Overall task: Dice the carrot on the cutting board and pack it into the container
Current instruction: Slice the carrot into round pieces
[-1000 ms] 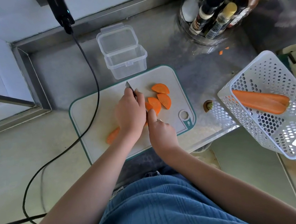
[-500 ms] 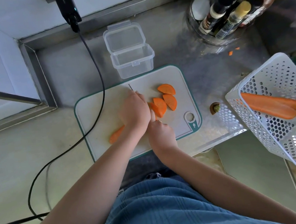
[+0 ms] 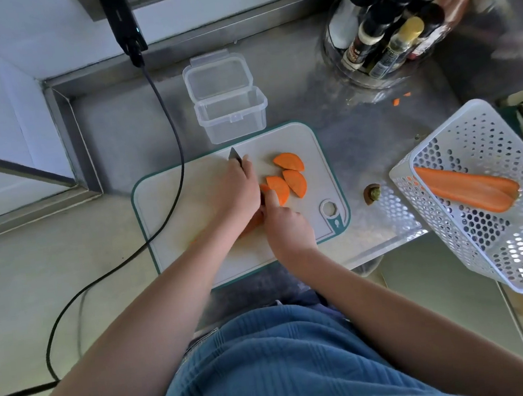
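The right hand (image 3: 289, 227) is curled round the handle of a knife (image 3: 235, 157), forefinger laid forward along its back; only the dark blade tip shows, poking out past the left hand's knuckles and pointing away from the person toward the container. The left hand (image 3: 237, 190) lies over the carrot piece (image 3: 251, 223) with fingers bent down on it, pinning it to the cutting board (image 3: 170, 204); whether the fingers wrap fully round it cannot be told. What shows of that piece is an orange sliver under the heel of the left hand, its long axis seeming to run from the board's near left toward the blade, crosswise to the knife. Just right of the blade lie three half-round carrot slices (image 3: 290, 175), flat on the board, two touching each other and one a little farther back. The clear container (image 3: 232, 113) stands open just beyond the board's far edge, its hinged lid tipped back. On the steel counter (image 3: 117, 126) to the right sits a cut carrot top (image 3: 372, 193), and beside it a white perforated basket (image 3: 484, 239), tilted, holding a long carrot half (image 3: 466, 189) with its tip toward the board. The labels of the bottles (image 3: 391, 29) at the back are too blurred to read. A black cable (image 3: 167, 117) runs down from a wall plug.
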